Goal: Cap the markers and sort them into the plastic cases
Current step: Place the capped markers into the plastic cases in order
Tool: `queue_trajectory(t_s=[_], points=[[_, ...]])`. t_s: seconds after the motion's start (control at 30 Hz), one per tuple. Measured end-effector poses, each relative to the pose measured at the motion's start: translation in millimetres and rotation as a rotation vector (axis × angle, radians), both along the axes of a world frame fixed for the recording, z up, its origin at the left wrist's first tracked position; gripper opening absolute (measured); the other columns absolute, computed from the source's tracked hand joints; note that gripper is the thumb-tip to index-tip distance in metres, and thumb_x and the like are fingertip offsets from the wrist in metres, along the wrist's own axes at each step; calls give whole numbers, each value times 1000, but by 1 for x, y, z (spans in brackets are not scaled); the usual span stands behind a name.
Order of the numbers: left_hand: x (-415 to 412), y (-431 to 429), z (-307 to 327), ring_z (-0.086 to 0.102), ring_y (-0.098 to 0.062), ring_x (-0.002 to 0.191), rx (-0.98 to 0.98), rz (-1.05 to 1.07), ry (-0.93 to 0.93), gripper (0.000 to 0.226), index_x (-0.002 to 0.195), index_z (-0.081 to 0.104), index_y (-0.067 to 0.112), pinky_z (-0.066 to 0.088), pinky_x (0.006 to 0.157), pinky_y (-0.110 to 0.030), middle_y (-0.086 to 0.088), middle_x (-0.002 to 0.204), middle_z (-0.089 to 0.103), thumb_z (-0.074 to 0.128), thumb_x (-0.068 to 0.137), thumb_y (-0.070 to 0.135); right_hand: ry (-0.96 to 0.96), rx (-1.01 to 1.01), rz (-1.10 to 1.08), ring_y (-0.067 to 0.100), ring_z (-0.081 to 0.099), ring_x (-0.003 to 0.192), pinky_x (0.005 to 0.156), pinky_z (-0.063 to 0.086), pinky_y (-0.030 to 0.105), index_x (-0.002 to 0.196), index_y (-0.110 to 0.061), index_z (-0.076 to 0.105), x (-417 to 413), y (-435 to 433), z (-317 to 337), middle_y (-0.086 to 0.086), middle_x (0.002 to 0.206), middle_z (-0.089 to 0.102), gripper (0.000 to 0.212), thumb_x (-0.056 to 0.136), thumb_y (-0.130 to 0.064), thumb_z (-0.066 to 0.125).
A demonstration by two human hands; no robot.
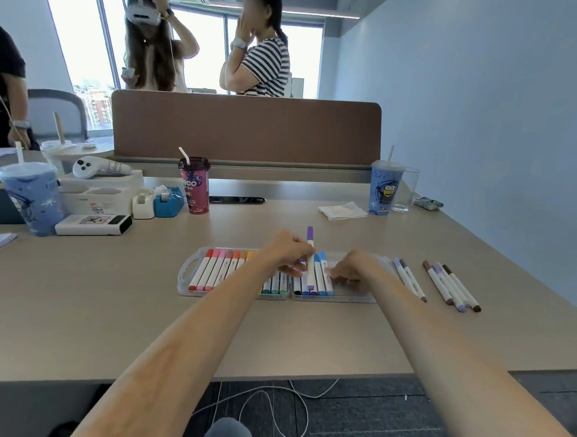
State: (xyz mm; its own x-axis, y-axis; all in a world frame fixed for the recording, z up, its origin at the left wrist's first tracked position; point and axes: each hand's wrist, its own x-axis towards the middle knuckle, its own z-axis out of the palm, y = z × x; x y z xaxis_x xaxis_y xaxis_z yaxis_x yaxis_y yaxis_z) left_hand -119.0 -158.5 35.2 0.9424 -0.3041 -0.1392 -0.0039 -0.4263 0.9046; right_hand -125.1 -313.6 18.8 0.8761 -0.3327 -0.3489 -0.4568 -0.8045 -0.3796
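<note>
Tabletop (106, 308), beige and wide, is stretching through an office room with a pale blue wall and large windows. A brown partition (245, 128) is standing well behind the plastic cases. These two clear cases are lying side by side. The left case (185, 274) is holding a row of red, pink, orange and green markers. The right case (343, 298) is holding black and blue ones at its left end. Over the seam between the cases, the left hand (285, 248) is pinching a purple-capped marker (309, 253) upright, its lower end among the blue ones. The right hand (355, 266) is resting with curled fingers on the right case; whether it is gripping anything I cannot tell. Right of the cases, loose markers (452, 285) are lying on the table. Behind the cases, a purple cup (194, 185), a napkin (341, 210) and a blue cup (385, 187) are sitting.
</note>
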Motion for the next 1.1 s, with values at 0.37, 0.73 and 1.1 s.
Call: queue_trajectory(t_s=[0.37,0.73,1.1], points=[[2,-4,1,61,-11,62,53,34,-7,21,105,64,2,49,44,-18,-6,83,63,62,92,18,198,62,92,10,43,56,54,36,22,65,-14,54,7,5,13,-1,70,55,43,103,-27,38],[1,13,3,57,-8,62,70,22,-67,12,92,65,11,44,45,-17,-1,80,63,61,91,22,189,126,36,6,37,45,33,29,14,64,-16,53,26,2,22,-4,40,47,37,100,-23,49],[15,17,-2,53,-8,63,60,24,-81,14,85,64,14,43,48,-16,-1,80,62,61,93,26,216,90,55,9,33,50,48,26,22,64,-18,54,50,-2,18,-1,58,42,34,97,-25,53]])
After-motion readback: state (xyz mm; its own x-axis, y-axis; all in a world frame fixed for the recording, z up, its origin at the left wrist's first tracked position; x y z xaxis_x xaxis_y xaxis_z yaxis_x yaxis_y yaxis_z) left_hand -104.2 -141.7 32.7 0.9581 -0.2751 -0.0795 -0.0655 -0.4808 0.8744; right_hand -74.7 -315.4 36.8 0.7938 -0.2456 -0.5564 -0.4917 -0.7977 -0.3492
